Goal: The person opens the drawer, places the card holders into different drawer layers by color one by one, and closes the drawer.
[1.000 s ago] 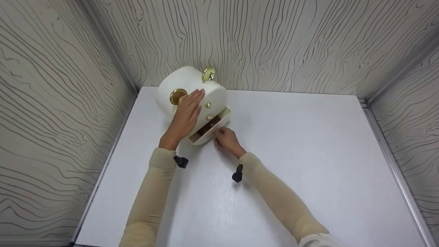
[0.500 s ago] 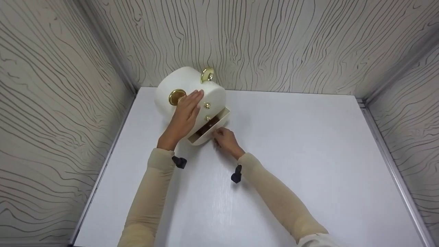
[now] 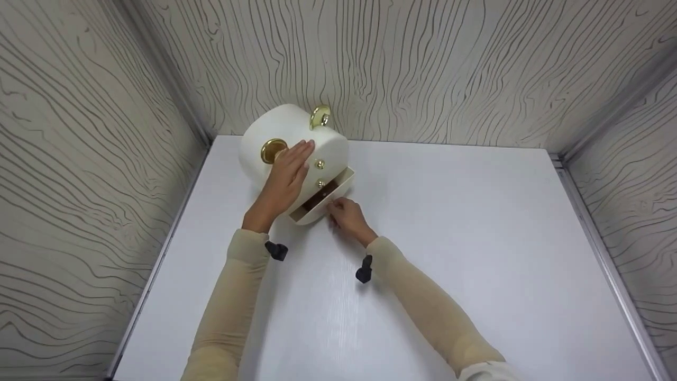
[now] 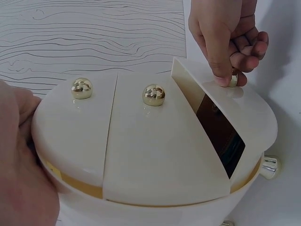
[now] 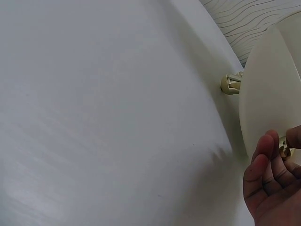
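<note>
A cream-white rounded drawer box [image 3: 333,150] with gold knobs stands at the table's back left. My left hand [image 3: 286,177] rests on its top with straight fingers, beside a round gold fitting [image 3: 265,154]. The lowest drawer [image 4: 256,115] is pulled partly out, showing a dark brown inside whose contents I cannot make out. Thumb and finger of my right hand [image 3: 348,216] pinch that drawer's gold knob [image 4: 233,80]. In the left wrist view two other drawers, with gold knobs [image 4: 154,95], sit closed.
A gold curved ornament [image 3: 317,115] sticks up from the box's far side. Small gold feet [image 5: 230,84] show under it. The white table [image 3: 465,238] extends to the right. Wood-patterned panels [image 3: 402,69] wall it at the back and sides.
</note>
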Motion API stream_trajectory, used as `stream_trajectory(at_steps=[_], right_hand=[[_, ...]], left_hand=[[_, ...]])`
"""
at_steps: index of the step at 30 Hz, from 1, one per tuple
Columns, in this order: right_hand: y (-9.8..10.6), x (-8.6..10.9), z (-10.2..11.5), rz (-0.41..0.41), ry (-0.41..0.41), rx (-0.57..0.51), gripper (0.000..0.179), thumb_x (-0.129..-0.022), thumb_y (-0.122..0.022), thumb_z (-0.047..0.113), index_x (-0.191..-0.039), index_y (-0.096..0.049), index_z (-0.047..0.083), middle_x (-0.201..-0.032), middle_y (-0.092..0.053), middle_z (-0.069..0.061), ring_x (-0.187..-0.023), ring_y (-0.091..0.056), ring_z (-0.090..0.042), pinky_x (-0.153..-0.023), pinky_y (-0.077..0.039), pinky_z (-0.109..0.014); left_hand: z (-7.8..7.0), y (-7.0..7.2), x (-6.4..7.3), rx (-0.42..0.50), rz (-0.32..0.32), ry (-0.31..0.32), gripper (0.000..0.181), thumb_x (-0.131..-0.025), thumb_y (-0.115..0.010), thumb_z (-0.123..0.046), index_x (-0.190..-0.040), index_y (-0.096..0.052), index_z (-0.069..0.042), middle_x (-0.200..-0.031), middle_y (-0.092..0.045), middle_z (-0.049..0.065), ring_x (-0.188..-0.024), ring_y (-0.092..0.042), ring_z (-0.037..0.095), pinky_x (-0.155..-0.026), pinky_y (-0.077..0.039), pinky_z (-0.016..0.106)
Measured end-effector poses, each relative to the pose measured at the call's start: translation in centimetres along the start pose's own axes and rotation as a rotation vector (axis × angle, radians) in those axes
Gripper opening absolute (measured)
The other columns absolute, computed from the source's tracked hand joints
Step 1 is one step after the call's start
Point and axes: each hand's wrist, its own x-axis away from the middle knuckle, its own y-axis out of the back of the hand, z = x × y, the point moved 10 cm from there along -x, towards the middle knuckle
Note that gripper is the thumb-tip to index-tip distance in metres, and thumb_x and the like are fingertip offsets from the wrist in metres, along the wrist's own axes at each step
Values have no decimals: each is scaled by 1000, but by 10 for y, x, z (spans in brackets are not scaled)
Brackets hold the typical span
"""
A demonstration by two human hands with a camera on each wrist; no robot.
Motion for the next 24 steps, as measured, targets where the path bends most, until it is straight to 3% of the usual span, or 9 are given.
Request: stream_trajectory(at_steps=[9,19,24], right_hand=[[1,2,-2,2,7,18,28,-109,-56,27,-98,-68,5,-73,-63,-1,-60,-55,-10,-53,-44,-22],[2,2,2,-7,-5,16,29,-108,-57,28,-101,-70,3,-76,-66,-2,-61,-57,-9,-53,-46,-21],[1,2,1,-8,-11,-3,28,-108,-57,27,-102,-70,2,-80,-69,-8,-62,-57,-10,-53,-46,-21]], left_hand=[[3,-2,1,-33,18,14,50,-116,-42,-21,-165,-40,-10,-171,-42,8,-163,-31,29,-137,-13,54],[1,-1,3,-149,-6,-38,51,-116,-43,-21,-166,-39,-10,-172,-40,6,-164,-29,27,-137,-15,51],[1,0,3,-124,-1,-25,51,-116,-43,-20,-166,-38,-11,-173,-37,4,-165,-27,26,-138,-13,49]])
